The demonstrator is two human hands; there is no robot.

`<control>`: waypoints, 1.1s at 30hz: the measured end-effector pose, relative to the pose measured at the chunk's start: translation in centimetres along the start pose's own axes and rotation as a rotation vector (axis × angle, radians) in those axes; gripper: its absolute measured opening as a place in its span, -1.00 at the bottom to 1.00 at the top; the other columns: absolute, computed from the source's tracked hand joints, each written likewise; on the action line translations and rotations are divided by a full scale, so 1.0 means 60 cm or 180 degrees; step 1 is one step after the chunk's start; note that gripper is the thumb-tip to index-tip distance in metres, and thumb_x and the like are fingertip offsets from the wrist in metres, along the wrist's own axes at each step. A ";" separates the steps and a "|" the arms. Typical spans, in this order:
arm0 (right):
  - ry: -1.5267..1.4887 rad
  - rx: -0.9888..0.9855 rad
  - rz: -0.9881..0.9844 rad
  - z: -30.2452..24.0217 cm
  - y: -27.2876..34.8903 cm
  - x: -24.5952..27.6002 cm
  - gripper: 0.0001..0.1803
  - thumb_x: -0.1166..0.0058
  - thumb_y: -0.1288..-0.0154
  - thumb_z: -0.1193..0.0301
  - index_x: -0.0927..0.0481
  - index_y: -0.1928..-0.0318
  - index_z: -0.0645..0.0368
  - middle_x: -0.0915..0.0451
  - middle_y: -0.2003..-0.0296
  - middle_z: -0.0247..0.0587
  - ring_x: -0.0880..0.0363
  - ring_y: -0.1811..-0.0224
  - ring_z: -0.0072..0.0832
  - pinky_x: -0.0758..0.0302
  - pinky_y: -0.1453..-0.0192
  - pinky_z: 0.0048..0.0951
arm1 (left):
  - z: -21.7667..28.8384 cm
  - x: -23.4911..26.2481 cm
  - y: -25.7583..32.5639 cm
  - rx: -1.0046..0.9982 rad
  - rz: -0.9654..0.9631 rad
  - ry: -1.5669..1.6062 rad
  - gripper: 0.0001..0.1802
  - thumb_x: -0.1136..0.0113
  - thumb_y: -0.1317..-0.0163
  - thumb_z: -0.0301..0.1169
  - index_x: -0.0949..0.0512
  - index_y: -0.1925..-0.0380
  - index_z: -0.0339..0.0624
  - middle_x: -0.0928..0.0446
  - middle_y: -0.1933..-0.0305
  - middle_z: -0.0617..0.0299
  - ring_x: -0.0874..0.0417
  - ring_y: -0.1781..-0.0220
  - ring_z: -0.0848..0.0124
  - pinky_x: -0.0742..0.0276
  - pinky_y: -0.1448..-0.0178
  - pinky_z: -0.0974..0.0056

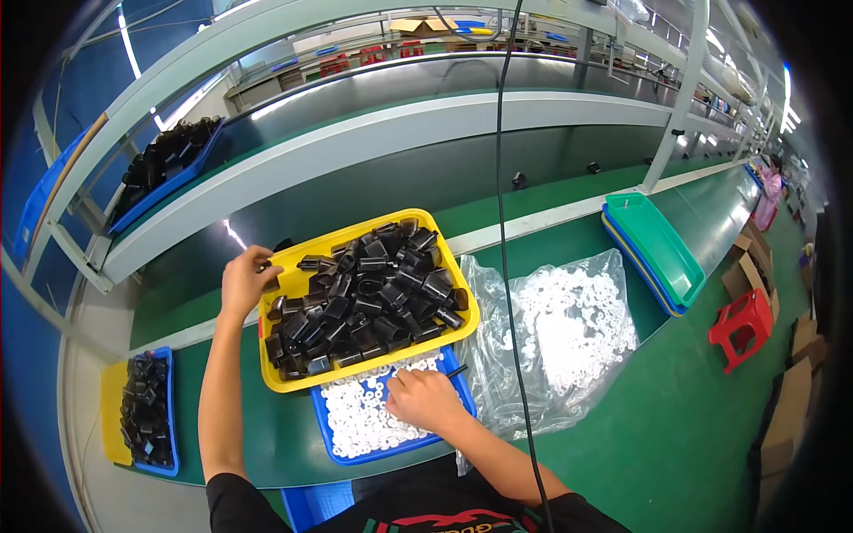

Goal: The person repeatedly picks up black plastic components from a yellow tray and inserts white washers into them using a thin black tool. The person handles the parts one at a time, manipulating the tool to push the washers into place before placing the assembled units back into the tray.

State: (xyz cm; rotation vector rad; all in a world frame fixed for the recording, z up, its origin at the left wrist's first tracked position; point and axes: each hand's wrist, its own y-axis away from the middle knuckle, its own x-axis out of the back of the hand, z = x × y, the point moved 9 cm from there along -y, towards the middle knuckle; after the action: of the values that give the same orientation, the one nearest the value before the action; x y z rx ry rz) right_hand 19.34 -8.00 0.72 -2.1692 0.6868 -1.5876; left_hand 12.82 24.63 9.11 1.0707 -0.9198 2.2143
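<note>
A yellow tray (449, 258) full of several black plastic parts (373, 293) sits on the green bench in front of me. My left hand (247, 277) rests at the tray's left rim, fingers curled around a small black part there. Just below it, a blue tray (333, 435) holds several small white rings (360, 417). My right hand (425, 400) lies palm down in that blue tray, fingertips pressed among the white rings; whether it pinches one is hidden.
A clear plastic bag of white rings (569, 329) lies to the right. Stacked green and blue trays (657, 249) sit further right. A blue tray of black parts (149, 409) is at my left, another bin of black parts (164, 164) on the raised shelf. A black cable (502, 222) hangs down. A red stool (742, 324) stands on the floor.
</note>
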 end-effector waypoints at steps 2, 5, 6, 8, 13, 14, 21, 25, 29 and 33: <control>-0.0051 0.0033 0.0043 -0.001 -0.002 -0.001 -0.85 -0.26 0.12 0.41 -0.51 0.59 0.10 -0.49 0.58 -0.28 -0.59 0.54 -0.37 -0.52 0.48 -0.33 | -0.011 0.024 0.025 0.0117 0.0279 0.0926 -0.56 -0.43 -0.12 -0.40 -0.54 0.02 -0.29 -0.67 0.29 0.13 -0.71 0.21 0.34 -0.65 0.14 0.25; 0.0136 0.0023 -0.0279 0.015 0.013 -0.005 -0.84 -0.23 0.08 0.37 -0.52 0.55 0.14 -0.51 0.56 -0.25 -0.62 0.51 -0.37 -0.56 0.43 -0.36 | 0.031 0.006 0.094 0.0643 0.0246 0.3191 -0.64 -0.32 -0.21 -0.47 -0.51 -0.01 -0.27 -0.61 0.20 0.22 -0.67 0.15 0.44 -0.69 0.18 0.31; 0.0220 0.0069 -0.0250 0.012 0.012 -0.009 -0.83 -0.24 0.10 0.37 -0.49 0.55 0.11 -0.49 0.54 -0.27 -0.60 0.53 -0.39 -0.55 0.45 -0.38 | 0.041 0.008 0.128 0.0731 0.0109 0.3716 -0.66 -0.26 -0.25 -0.48 -0.49 -0.02 -0.27 -0.58 0.15 0.21 -0.67 0.13 0.42 -0.71 0.18 0.31; 0.0074 0.0159 -0.0081 -0.007 -0.007 -0.015 -0.85 -0.23 0.11 0.42 -0.48 0.57 0.09 -0.44 0.55 -0.29 -0.56 0.57 -0.39 -0.51 0.50 -0.38 | 0.071 0.036 0.196 0.1005 0.0118 0.4439 -0.67 -0.15 -0.31 -0.45 -0.47 -0.05 -0.33 -0.55 0.07 0.19 -0.66 0.16 0.41 -0.74 0.18 0.35; 0.0018 0.0076 -0.0325 -0.003 -0.004 -0.022 -0.81 -0.25 0.09 0.44 -0.44 0.54 0.07 -0.41 0.50 -0.29 -0.55 0.57 -0.41 -0.51 0.50 -0.37 | 0.091 -0.038 0.272 0.1409 -0.0443 0.5387 -0.27 -0.17 -0.05 -0.18 -0.42 -0.12 -0.59 -0.54 0.11 -0.02 -0.59 0.10 0.24 -0.67 0.00 0.19; -0.0119 0.0067 -0.0264 -0.005 -0.008 -0.019 -0.79 -0.25 0.11 0.48 -0.41 0.55 0.08 -0.37 0.52 -0.29 -0.53 0.58 -0.40 -0.49 0.52 -0.37 | 0.091 -0.049 0.281 0.1354 -0.0515 0.5764 -0.28 -0.16 -0.08 -0.17 -0.42 -0.11 -0.60 -0.53 0.13 -0.05 -0.59 0.11 0.22 -0.67 0.02 0.16; -0.0451 0.0047 0.0088 -0.004 -0.024 0.009 -0.82 -0.23 0.22 0.55 -0.48 0.56 0.11 -0.34 0.63 -0.31 -0.40 0.68 -0.37 -0.38 0.59 -0.40 | 0.109 -0.081 0.292 0.1321 -0.0630 0.5352 -0.32 -0.32 -0.07 -0.12 -0.46 -0.07 -0.43 -0.53 0.22 0.01 -0.59 0.23 0.26 -0.61 0.11 0.15; -0.0601 0.0019 0.0319 0.004 -0.028 0.027 -0.77 -0.29 0.22 0.61 -0.59 0.45 0.13 -0.54 0.53 -0.31 -0.55 0.58 -0.38 -0.46 0.53 -0.44 | 0.153 -0.077 0.275 0.1164 -0.1000 0.5079 -0.30 -0.38 0.04 -0.29 -0.45 -0.12 -0.41 -0.52 0.13 0.03 -0.58 0.10 0.33 -0.49 0.03 0.31; -0.1159 -0.0221 0.0265 0.006 -0.048 0.051 -0.70 -0.31 0.17 0.69 -0.65 0.32 0.21 -0.63 0.42 -0.25 -0.62 0.48 -0.39 -0.54 0.45 -0.46 | 0.171 -0.059 0.280 -0.0466 -0.0830 0.2963 -0.45 -0.38 0.22 -0.56 -0.61 0.07 -0.39 -0.44 0.05 0.05 -0.55 0.03 0.26 -0.50 -0.05 0.30; -0.1875 -0.0773 0.0049 0.001 -0.054 0.073 -0.68 -0.36 0.09 0.67 -0.69 0.22 0.27 -0.66 0.35 -0.16 -0.66 0.39 -0.40 -0.57 0.38 -0.47 | 0.189 -0.051 0.285 -0.0868 -0.0387 0.2300 -0.42 -0.47 0.22 -0.54 -0.60 0.06 -0.34 -0.56 0.05 -0.02 -0.62 0.07 0.18 -0.57 0.03 0.25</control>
State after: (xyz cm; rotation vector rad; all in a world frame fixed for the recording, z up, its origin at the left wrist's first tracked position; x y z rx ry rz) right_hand 21.01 -7.89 5.90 -2.6134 0.7193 -0.8050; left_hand 8.16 4.65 5.83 0.1566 -0.7604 2.0532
